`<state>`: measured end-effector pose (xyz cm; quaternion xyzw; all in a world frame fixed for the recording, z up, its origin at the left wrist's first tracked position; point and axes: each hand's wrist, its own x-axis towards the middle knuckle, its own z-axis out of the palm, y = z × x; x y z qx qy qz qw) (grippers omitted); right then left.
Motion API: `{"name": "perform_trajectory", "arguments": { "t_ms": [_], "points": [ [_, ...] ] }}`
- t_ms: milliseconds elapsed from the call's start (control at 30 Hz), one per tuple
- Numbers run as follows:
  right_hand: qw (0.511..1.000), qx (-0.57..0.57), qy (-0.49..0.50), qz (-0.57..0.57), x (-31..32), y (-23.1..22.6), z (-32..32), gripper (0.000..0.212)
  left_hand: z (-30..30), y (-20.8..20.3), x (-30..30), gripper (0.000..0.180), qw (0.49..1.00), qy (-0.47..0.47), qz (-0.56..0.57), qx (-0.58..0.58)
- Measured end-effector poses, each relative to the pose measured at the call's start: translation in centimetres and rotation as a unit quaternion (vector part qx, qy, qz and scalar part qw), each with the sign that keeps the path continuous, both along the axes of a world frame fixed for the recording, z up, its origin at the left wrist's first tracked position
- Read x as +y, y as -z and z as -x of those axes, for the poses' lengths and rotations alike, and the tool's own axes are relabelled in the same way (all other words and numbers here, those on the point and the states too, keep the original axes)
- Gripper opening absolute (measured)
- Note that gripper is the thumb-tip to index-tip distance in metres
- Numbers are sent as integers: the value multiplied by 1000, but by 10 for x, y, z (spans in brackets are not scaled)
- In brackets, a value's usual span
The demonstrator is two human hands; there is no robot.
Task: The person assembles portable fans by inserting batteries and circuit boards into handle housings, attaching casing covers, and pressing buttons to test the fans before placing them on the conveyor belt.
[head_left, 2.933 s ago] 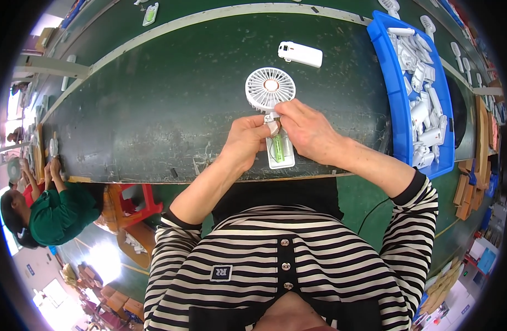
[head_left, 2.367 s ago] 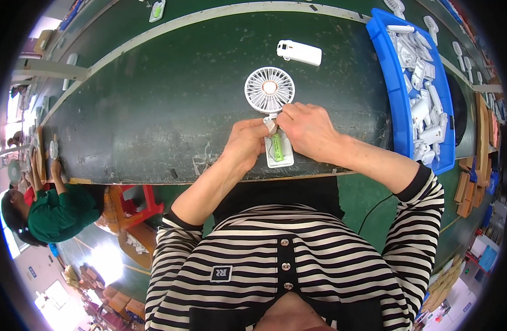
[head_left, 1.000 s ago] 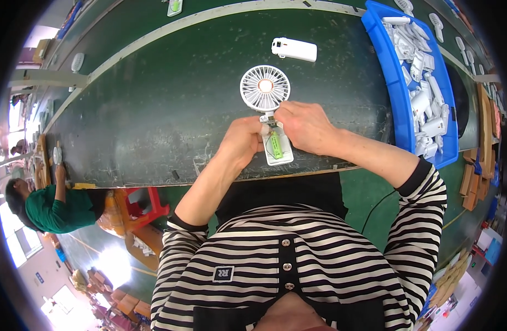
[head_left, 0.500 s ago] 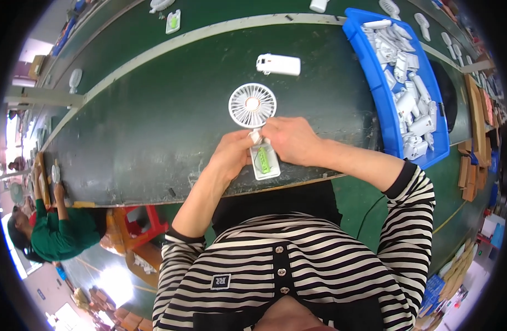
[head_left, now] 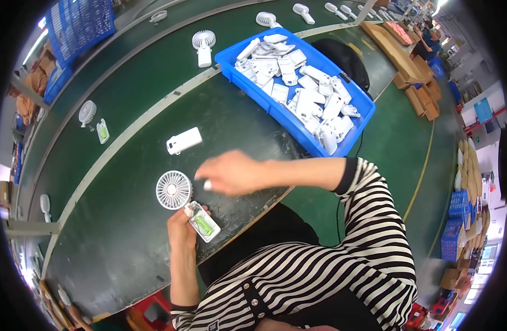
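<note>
My left hand (head_left: pixel 181 227) is closed on a small white handheld fan (head_left: pixel 173 190) near the table's front edge. Its round grille lies beyond the hand, and its handle is an opened shell (head_left: pixel 211 230) with a green battery-like cylinder (head_left: pixel 203 224) inside. Something white covers the left thumb tip. Over the table, to the right of the grille, hovers my right hand (head_left: pixel 235 172), apart from the fan. Motion blurs its fingers, and a white bit shows at one fingertip; whether it is held I cannot tell. A loose white handle cover (head_left: pixel 184 141) lies beyond the grille.
A blue crate (head_left: pixel 297 131) heaped with white handle covers (head_left: pixel 307 103) stands on the table at the right. Beyond the pale divider strip (head_left: pixel 114 144) lie several white fans (head_left: pixel 203 45), one beside an open handle with a green cylinder (head_left: pixel 103 131). Cardboard boxes (head_left: pixel 420 98) sit farther right.
My right hand has let go of the fan and moved off to the right. My left hand keeps hold of the fan. The view has swung right, towards the blue crate.
</note>
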<state>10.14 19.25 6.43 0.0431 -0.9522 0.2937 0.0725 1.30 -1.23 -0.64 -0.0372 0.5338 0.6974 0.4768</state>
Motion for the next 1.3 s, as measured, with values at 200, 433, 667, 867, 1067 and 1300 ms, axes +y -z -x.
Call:
{"name": "perform_trajectory", "arguments": {
  "t_ms": [200, 433, 667, 867, 1067, 1300],
  "points": [
    [926, -54, 304, -219, 152, -40, -55, 23, 4, -2, -5, 23, 1000, -9, -25, 4],
    [864, -94, 89, -487, 212, -6, -121, 41, 5, -6, -12, 24, 1000, 4, -27, -1],
    [902, -45, 114, -413, 246, 13, -116, 26, 5, 8, -14, 33, 998, -1, -48, -46],
    [921, 5, 278, -273, 225, -16, -129, 37, 2, -5, 2, 27, 998, -11, -33, -51],
    [961, 67, 259, -66, 118, -26, -88, 46, -3, -12, -2, 26, 998, -23, -23, -48],
    [990, 8, 125, -65, -7, -21, -50, 60, -9, -8, 2, 24, 997, -31, -27, -62]
  ]
}}
